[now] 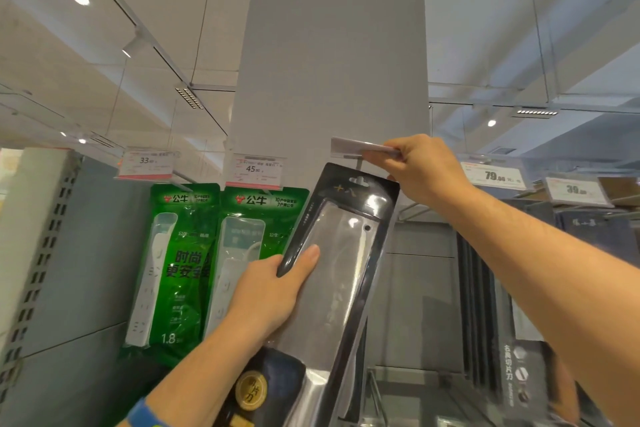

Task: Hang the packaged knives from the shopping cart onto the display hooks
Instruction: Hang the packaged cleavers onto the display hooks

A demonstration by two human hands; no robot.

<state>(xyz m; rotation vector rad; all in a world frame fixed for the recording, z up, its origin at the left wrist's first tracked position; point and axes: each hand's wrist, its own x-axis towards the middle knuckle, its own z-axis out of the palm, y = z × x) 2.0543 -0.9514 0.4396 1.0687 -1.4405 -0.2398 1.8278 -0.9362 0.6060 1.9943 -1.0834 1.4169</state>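
While our left hand point(273, 291) grips the packaged knife point(339, 253) by its left edge, thumb across the clear front and fingers curled behind, the pack stands tilted with its top leaning right. That one-sided hold is the first risk: much of the long pack hangs below the grip, so we judge that it could twist or slide as we raise it. Higher up, the hang hole point(360, 181) sits just below the display hook point(350, 157) and is not yet on it; a skewed approach could make the tip miss the slot or tear the card. Our right hand point(422, 170) pinches the label holder point(353, 144) at the hook's end, tipped up out of the way; if it slipped down it would block the tip. Just left of the pack hang green power strip packs point(249, 236), which a swinging corner could knock. Behind everything stands the grey pillar point(332, 62).
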